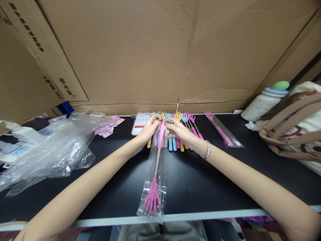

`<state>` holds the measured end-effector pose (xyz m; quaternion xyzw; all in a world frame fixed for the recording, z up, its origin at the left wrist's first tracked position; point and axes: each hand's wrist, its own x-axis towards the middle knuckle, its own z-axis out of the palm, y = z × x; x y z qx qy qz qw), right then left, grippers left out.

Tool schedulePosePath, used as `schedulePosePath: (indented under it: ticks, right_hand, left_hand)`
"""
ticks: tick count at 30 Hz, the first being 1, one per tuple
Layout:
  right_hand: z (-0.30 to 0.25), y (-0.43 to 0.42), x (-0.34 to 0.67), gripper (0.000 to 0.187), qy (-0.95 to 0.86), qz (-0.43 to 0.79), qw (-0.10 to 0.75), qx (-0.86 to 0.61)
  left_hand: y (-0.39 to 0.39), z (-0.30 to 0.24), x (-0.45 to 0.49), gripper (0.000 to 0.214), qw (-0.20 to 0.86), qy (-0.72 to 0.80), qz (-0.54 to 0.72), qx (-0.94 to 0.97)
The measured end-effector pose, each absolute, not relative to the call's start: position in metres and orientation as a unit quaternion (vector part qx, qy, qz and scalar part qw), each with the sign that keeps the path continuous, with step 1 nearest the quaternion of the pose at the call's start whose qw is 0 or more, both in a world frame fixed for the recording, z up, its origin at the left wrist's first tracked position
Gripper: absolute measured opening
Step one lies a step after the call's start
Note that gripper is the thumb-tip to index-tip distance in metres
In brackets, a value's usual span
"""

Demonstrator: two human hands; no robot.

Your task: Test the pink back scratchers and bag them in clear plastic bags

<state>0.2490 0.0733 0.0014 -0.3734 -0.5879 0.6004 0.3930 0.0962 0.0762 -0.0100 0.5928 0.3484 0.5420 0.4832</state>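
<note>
A pink back scratcher (152, 197) lies inside a clear plastic bag (146, 187), its hand-shaped end pointing toward me near the table's front edge. My left hand (150, 127) and my right hand (177, 129) both close around the bag's far end, by the pink handle. The fingertips partly hide the bag's opening. Just behind and under my hands, a row of yellow, blue and pink back scratchers (192, 125) lies side by side, partly covered by my hands. To the right, another pink back scratcher (220, 130) rests in its own clear bag.
Clear plastic bags (57, 147) are piled at the left, beside small pink-purple cards (109, 125). A phone (139, 124) showing a timer lies behind my left hand. At the right stand a white bottle (262, 103) and a brown-handled bag (298, 124). Cardboard (140, 50) walls the back.
</note>
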Motion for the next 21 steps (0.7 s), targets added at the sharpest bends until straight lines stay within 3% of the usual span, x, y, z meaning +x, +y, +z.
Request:
schedulePosePath:
  ticks: [6, 21]
  right_hand:
    - [0.0057, 0.0686, 0.2491, 0.024, -0.616, 0.569, 0.404, -0.364]
    - [0.0051, 0.0663, 0.2474, 0.01, -0.637, 0.5, 0.438, -0.389]
  left_hand:
    - [0.0749, -0.0087, 0.0965, 0.007, 0.478, 0.343, 0.543, 0.599]
    - [0.0722, -0.0095, 0.0982, 0.005, 0.501, 0.353, 0.53, 0.586]
